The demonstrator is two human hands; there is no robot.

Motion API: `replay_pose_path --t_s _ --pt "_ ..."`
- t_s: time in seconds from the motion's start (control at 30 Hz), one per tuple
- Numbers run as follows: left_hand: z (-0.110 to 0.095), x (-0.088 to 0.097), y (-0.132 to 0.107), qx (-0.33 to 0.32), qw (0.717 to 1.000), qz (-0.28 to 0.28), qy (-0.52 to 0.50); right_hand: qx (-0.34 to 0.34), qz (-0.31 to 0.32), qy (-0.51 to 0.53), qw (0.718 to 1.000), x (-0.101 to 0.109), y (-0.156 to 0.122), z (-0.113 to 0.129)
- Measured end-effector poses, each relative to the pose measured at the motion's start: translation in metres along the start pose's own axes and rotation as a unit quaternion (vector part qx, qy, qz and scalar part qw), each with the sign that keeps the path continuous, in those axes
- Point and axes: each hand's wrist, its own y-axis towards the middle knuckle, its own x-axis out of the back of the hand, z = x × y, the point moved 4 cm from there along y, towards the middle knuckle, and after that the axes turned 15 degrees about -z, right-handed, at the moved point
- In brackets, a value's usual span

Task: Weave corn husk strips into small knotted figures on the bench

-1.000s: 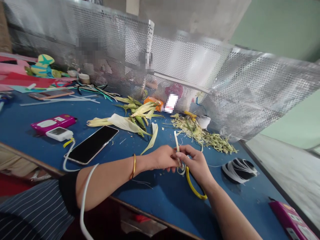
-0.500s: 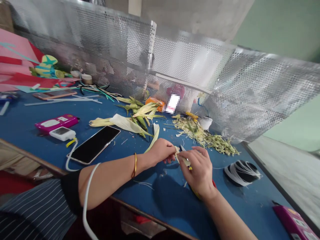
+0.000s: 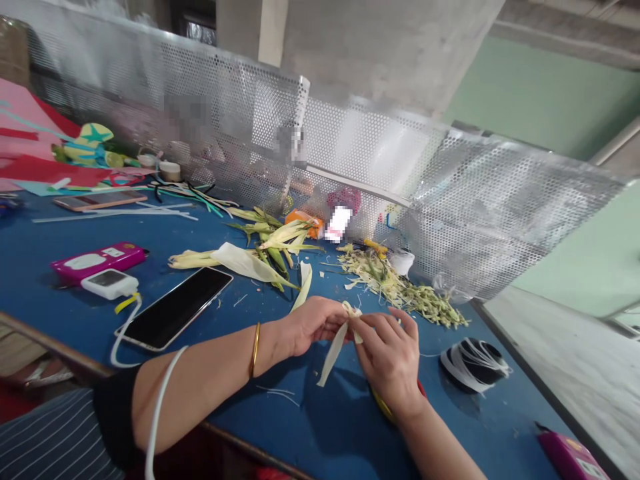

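Observation:
My left hand [image 3: 315, 325] is closed, its thumb and fingers pinching a small piece of pale corn husk above the table. A narrow strip of the corn husk [image 3: 333, 357] hangs down between my hands. My right hand [image 3: 391, 357] pinches the same husk from the other side, fingertips close to the left ones. Red and yellow handles, apparently of scissors [image 3: 382, 405], show under my right palm; whether the hand grips them is hidden. Just beyond my left hand lies a loose husk leaf [image 3: 303, 285].
Corn husks [image 3: 250, 260] and a heap of husk scraps [image 3: 395, 283] lie farther back on the blue table [image 3: 200, 230]. A black phone [image 3: 177, 308] and a purple device [image 3: 100, 261] are at left. A spool of white thread [image 3: 473, 365] sits right. Perforated sheeting [image 3: 360, 147] stands behind.
The husk strip now hangs down between my hands. The blade seen near my right fingers is out of sight. The view has shifted slightly, so everything sits lower.

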Motion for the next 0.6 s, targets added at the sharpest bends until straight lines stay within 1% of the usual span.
replay_pose_path --t_s 0.07,0.17,0.27,0.37,0.5,0.6 --pt "0.0008 -0.0002 0.0004 0.005 1.0 0.006 -0.006 0.005 -0.001 -0.002 1.0 0.0001 -0.0004 -0.0002" --pt "-0.001 -0.0013 -0.0008 -0.015 1.0 -0.002 -0.011 0.021 -0.004 0.005 1.0 -0.0008 -0.0016 0.0001" --pt "-0.0037 -0.0009 -0.0018 -0.036 0.999 -0.035 -0.018 0.037 0.007 0.017 0.999 -0.0025 -0.0024 0.0012" --pt "-0.0054 0.0013 -0.0022 -0.04 0.996 -0.074 -0.029 0.036 0.019 0.029 0.999 -0.0032 -0.0014 0.003" --pt "-0.0075 0.0048 -0.0015 -0.046 0.993 -0.105 -0.028 0.023 0.021 0.034 0.999 -0.0028 0.0011 0.0045" --pt "-0.0087 0.0073 0.0004 -0.05 0.992 -0.119 -0.016 0.012 0.032 0.027 0.999 -0.0046 0.0005 0.0027"
